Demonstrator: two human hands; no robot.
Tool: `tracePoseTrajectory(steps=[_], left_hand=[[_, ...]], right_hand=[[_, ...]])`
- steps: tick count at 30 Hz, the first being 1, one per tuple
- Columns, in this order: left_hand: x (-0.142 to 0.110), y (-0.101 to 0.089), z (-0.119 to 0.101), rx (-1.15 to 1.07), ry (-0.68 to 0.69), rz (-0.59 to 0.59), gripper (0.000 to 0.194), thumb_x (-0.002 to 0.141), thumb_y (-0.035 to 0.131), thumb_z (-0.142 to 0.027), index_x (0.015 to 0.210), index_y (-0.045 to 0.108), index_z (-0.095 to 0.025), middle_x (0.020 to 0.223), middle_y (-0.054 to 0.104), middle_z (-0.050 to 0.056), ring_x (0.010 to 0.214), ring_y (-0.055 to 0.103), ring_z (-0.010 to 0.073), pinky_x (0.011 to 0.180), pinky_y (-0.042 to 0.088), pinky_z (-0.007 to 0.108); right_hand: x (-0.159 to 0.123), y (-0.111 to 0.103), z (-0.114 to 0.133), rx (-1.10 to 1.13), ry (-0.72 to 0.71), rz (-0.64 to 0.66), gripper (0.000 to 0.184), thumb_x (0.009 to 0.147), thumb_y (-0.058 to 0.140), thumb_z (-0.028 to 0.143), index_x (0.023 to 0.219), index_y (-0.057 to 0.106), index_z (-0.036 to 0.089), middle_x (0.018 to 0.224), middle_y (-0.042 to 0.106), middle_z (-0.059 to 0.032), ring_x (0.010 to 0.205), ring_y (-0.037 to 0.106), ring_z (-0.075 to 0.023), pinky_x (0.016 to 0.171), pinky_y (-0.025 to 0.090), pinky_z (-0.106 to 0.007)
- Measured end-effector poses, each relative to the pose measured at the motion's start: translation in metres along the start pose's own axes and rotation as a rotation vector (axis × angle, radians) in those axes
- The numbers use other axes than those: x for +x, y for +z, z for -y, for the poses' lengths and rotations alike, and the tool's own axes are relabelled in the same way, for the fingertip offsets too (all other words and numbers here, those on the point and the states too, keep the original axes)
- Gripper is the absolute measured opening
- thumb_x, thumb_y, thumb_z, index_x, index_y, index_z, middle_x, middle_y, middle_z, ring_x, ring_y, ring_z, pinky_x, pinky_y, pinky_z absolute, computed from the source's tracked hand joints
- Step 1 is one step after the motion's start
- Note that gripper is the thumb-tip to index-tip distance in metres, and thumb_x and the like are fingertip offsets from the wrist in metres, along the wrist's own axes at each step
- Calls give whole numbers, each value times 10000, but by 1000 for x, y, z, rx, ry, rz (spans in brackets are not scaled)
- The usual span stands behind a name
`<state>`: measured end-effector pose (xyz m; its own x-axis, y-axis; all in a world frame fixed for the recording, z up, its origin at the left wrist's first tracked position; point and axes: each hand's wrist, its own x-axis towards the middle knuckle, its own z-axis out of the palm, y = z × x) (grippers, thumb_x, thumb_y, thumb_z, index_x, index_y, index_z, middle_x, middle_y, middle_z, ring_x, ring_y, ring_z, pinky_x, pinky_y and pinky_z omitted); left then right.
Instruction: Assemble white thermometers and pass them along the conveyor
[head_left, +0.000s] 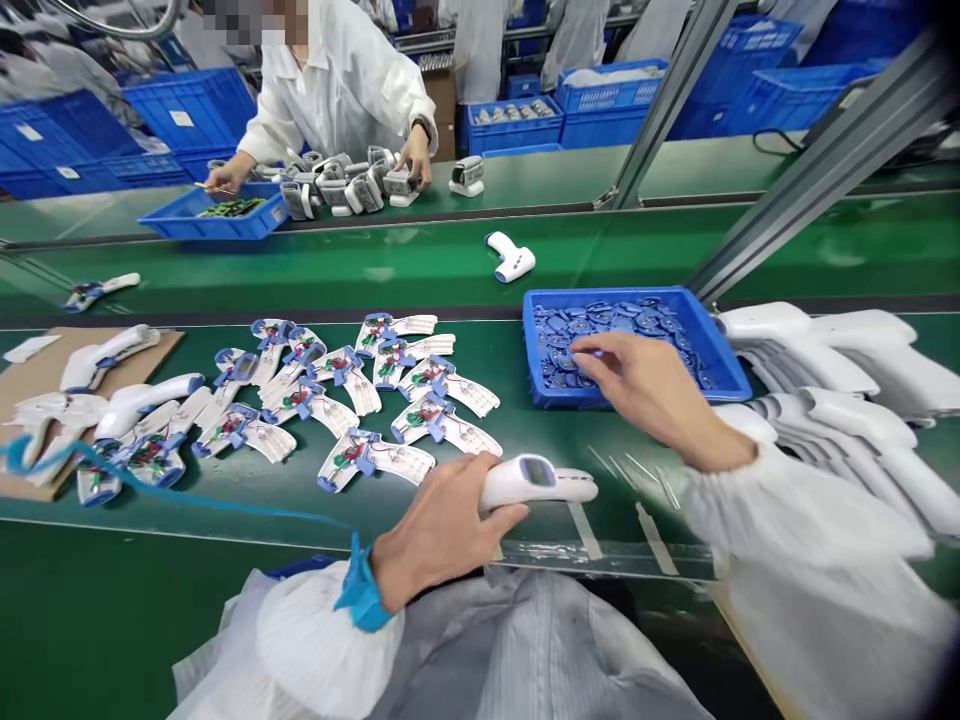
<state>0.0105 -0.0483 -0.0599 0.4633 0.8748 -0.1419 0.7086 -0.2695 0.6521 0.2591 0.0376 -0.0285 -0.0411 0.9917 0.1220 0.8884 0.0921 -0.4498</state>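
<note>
My left hand (450,525) is wrapped round a white handheld infrared thermometer (517,483), whose small grey display faces up near the table's front edge. A blue band with a cord circles my left wrist. Over the blue tray (637,290) of small blue plastic parts (555,335) hovers my right hand (649,390). Its thumb and index finger are a little apart at the tips, and I see nothing between them. To the left lie several opened thermometer halves (360,455) with wires and circuit boards exposed.
White housing shells (802,350) are stacked at the right. At the left, thermometer bodies rest on a cardboard sheet (26,385). Beyond, a green conveyor belt (360,265) carries a white thermometer (510,257). A co-worker (337,90) handles grey devices across it. A metal post (675,95) rises at the right.
</note>
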Motion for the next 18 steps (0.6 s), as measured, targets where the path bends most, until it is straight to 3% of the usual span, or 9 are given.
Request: tracePoseTrajectory(steps=[3, 5, 7, 9, 12, 16, 18], left_hand=[[5, 5, -9, 274, 174, -44, 347, 943, 654, -172, 1279, 569, -184, 1233, 691, 113, 1107, 645, 290, 924, 491, 410], [14, 15, -19, 483, 292, 6, 244, 971, 574, -112, 1212, 597, -143, 1140, 701, 136, 1045, 643, 299, 887, 486, 427], [22, 20, -27, 546, 311, 51, 147, 999, 539, -138, 1116, 627, -123, 1051, 702, 144, 970, 645, 303, 828, 481, 428], [26, 17, -29, 404, 209, 30, 144, 1002, 586, -226, 1103, 631, -135, 1077, 702, 139, 971, 646, 306, 813, 473, 421], [27, 2, -23, -39, -5, -20, 245, 964, 674, -377, 1112, 616, -191, 1061, 702, 80, 947, 638, 272, 802, 451, 378], [32, -6, -11, -648, -136, -1, 362, 962, 639, -534, 1032, 596, -182, 947, 676, 56, 820, 600, 197, 694, 415, 303], [36, -3, -10, -847, -170, -7, 425, 981, 584, -591, 1023, 591, -169, 932, 680, 65, 783, 596, 177, 670, 417, 289]], right_hand=[[40, 7, -18, -175, -80, 151, 288, 876, 694, 219, 1151, 761, 165, 1019, 799, -89, 859, 710, -233, 794, 493, -333], [54, 18, -24, -213, -86, 193, 230, 801, 763, 181, 1031, 769, 171, 928, 792, -93, 856, 712, -251, 749, 482, -326], [58, 26, -27, -250, -103, 203, 152, 789, 776, 170, 939, 756, 174, 912, 779, -118, 855, 711, -266, 733, 472, -331], [57, 29, -29, -269, -128, 201, 92, 821, 751, 169, 911, 739, 160, 966, 766, -160, 862, 710, -276, 747, 472, -345], [52, 25, -35, -256, -156, 182, 85, 868, 673, 145, 931, 728, 133, 1031, 747, -209, 918, 711, -307, 820, 485, -386], [51, 12, -44, -178, -111, 136, 181, 908, 553, 144, 925, 733, 155, 979, 750, -181, 921, 712, -319, 870, 511, -440], [48, 2, -45, -108, -57, 99, 234, 924, 524, 177, 988, 749, 167, 961, 757, -158, 894, 712, -305, 871, 529, -460]])
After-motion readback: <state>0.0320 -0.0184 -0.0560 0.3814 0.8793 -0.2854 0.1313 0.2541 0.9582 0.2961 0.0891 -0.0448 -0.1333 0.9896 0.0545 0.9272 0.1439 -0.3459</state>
